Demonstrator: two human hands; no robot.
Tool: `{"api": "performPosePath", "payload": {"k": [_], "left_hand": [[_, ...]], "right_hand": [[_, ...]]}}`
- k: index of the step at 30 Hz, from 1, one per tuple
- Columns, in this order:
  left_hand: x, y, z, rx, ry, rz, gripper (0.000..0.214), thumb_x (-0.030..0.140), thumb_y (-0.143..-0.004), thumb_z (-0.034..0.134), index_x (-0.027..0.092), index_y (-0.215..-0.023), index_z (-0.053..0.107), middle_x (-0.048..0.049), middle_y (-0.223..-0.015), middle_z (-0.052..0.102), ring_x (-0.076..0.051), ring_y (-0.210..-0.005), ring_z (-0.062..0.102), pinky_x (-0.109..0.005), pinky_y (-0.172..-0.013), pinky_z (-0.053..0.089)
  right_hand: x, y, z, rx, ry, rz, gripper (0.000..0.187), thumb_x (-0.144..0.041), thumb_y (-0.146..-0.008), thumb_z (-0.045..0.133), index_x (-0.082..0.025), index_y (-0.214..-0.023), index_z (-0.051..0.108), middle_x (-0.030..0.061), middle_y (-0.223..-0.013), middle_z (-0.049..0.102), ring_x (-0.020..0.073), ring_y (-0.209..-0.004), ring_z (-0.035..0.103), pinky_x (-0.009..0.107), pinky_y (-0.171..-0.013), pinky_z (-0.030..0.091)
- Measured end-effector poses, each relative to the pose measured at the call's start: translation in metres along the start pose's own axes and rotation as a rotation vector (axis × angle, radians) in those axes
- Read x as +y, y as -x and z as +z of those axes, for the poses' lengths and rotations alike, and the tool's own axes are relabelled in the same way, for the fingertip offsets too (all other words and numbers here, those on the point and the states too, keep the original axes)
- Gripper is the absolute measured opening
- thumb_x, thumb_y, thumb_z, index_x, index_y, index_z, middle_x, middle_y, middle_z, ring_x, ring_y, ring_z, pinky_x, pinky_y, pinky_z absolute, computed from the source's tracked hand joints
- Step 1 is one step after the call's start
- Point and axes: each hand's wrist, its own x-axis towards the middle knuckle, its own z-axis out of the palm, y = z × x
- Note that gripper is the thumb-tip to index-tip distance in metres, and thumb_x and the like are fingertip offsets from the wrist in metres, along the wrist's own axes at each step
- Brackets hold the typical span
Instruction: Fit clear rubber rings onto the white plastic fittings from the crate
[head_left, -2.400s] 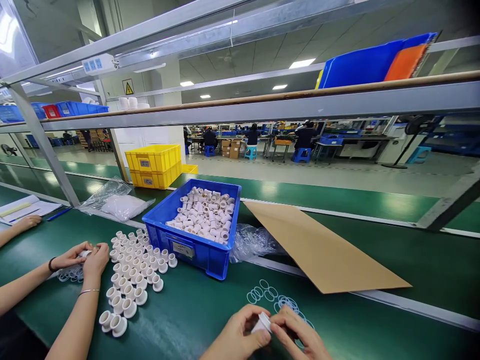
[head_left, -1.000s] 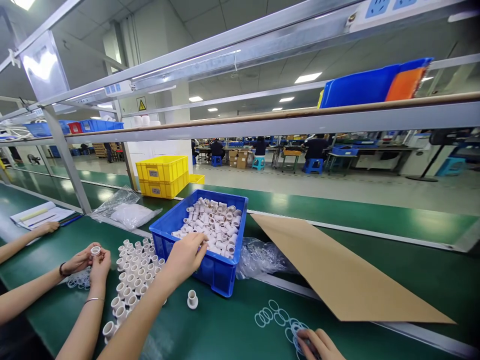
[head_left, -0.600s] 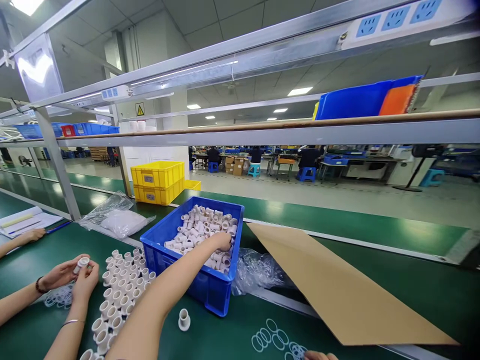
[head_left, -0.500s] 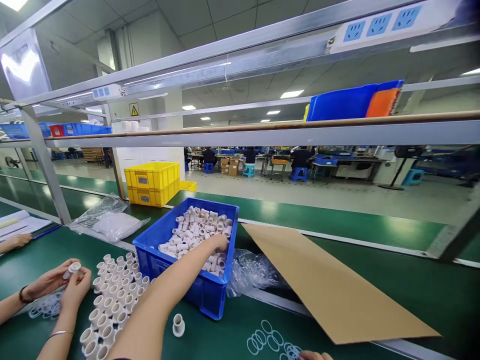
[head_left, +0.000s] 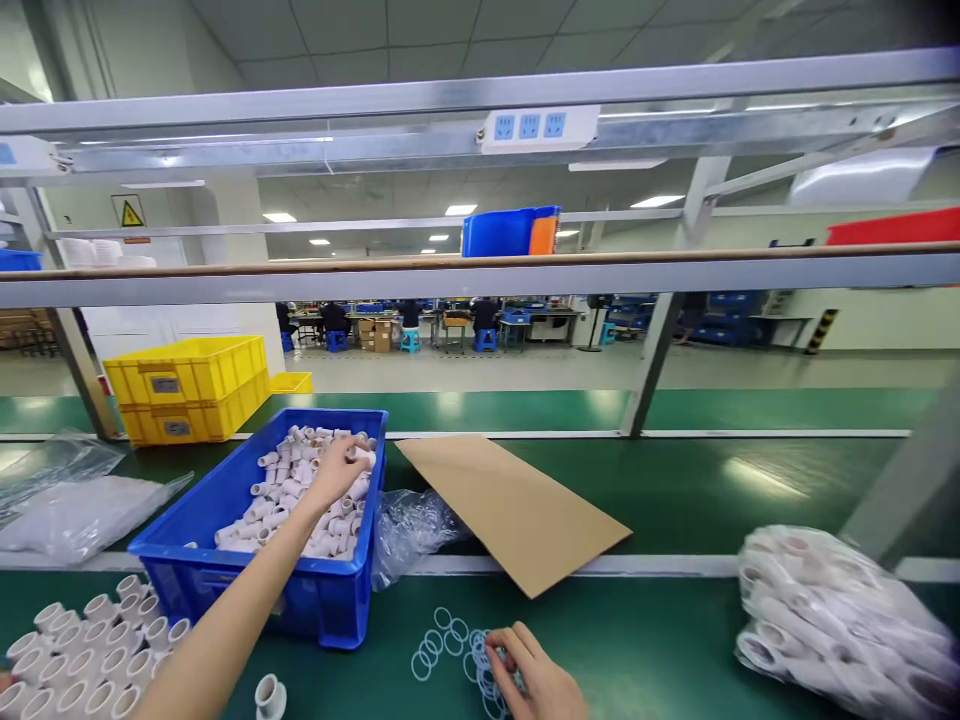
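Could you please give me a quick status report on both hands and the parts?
Left hand in blue bin, gripping a white fitting. Right hand on the loose rings, fingers down. Cardboard sheet beside bin, not obstructing.

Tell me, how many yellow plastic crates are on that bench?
3: two large yellow plastic crates stacked at the far left, upper on lower, and a small one just right of them. Others may be hidden.
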Motion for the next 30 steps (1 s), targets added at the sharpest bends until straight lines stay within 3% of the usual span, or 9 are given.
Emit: {"api": "performPosePath", "payload": {"k": [3, 6, 10, 13, 16, 22, 27, 30], "left_hand": [[0.014, 0.037, -0.005, 0.018, 0.19, -0.045, 0.033, 0.043, -0.092, 0.063, 0.017, -0.113, 0.064, -0.0063, -0.107, 0.069, -0.017, -0.087, 0.066, -0.033, -0.081, 0.057], [0.019, 0.11, 0.005, -0.005, 0.515, -0.168, 0.036, 0.043, -0.084, 0.074, 0.019, -0.109, 0.063, -0.0016, -0.095, 0.068, -0.015, -0.083, 0.064, -0.026, -0.079, 0.052], [0.001, 0.205, 0.058, -0.176, 0.826, -0.405, 0.041, 0.04, -0.076, 0.084, 0.019, -0.095, 0.054, 0.0, -0.085, 0.065, -0.012, -0.073, 0.06, -0.024, -0.07, 0.05], [-0.022, 0.244, 0.096, -0.233, 0.918, -0.482, 0.053, 0.044, -0.068, 0.09, 0.02, -0.086, 0.047, 0.0001, -0.079, 0.064, -0.012, -0.068, 0.06, -0.025, -0.066, 0.051], [-0.038, 0.261, 0.114, -0.241, 0.951, -0.506, 0.056, 0.047, -0.065, 0.091, 0.02, -0.085, 0.047, 0.0001, -0.081, 0.061, -0.012, -0.069, 0.061, -0.028, -0.068, 0.055], [-0.047, 0.269, 0.115, -0.302, 0.897, -0.494, 0.061, 0.037, -0.069, 0.087, 0.018, -0.12, 0.06, -0.0007, -0.088, 0.059, -0.016, -0.072, 0.067, -0.032, -0.072, 0.057], [-0.039, 0.269, 0.105, -0.339, 0.548, -0.422, 0.035, 0.017, -0.073, 0.075, 0.018, -0.108, 0.074, -0.0046, -0.095, 0.067, -0.016, -0.078, 0.066, -0.024, -0.068, 0.05], [-0.033, 0.266, 0.101, -0.287, 0.518, -0.417, 0.031, 0.02, -0.075, 0.075, 0.018, -0.106, 0.074, -0.0045, -0.092, 0.068, -0.016, -0.076, 0.064, -0.024, -0.066, 0.051]], "right_hand": [[-0.009, 0.002, 0.002, -0.009, -0.064, 0.055, 0.033, -0.054, -0.101, 0.051, -0.027, -0.089, 0.066, -0.0021, -0.076, 0.057, 0.0146, -0.061, 0.057, 0.023, -0.06, 0.046], [-0.012, 0.005, 0.002, -0.054, -0.169, 0.115, 0.035, -0.054, -0.102, 0.05, -0.025, -0.089, 0.065, -0.003, -0.07, 0.053, 0.0147, -0.059, 0.051, 0.023, -0.056, 0.043], [-0.015, 0.009, 0.003, -0.158, -0.323, 0.163, 0.04, -0.058, -0.101, 0.049, -0.022, -0.09, 0.063, -0.002, -0.073, 0.053, 0.0142, -0.059, 0.049, 0.023, -0.054, 0.041], [-0.02, 0.013, 0.005, -0.227, -0.406, 0.156, 0.038, -0.057, -0.1, 0.052, -0.022, -0.091, 0.063, -0.0001, -0.079, 0.057, 0.0153, -0.065, 0.053, 0.024, -0.06, 0.045], [-0.026, 0.017, 0.007, -0.272, -0.455, 0.135, 0.036, -0.057, -0.098, 0.055, -0.023, -0.089, 0.063, 0.0005, -0.082, 0.059, 0.0171, -0.071, 0.056, 0.025, -0.066, 0.047], [-0.04, 0.02, 0.006, -0.377, -0.478, 0.113, 0.038, -0.057, -0.099, 0.052, -0.024, -0.084, 0.064, 0.0004, -0.08, 0.058, 0.018, -0.071, 0.056, 0.025, -0.066, 0.047], [-0.056, 0.024, 0.001, -0.378, -0.407, 0.084, 0.044, -0.061, -0.099, 0.048, -0.024, -0.079, 0.063, -0.0005, -0.076, 0.055, 0.0172, -0.068, 0.053, 0.025, -0.062, 0.043], [-0.065, 0.026, -0.003, -0.37, -0.339, 0.02, 0.046, -0.062, -0.1, 0.047, -0.024, -0.077, 0.062, -0.0005, -0.074, 0.054, 0.0167, -0.065, 0.051, 0.026, -0.059, 0.04]]}}
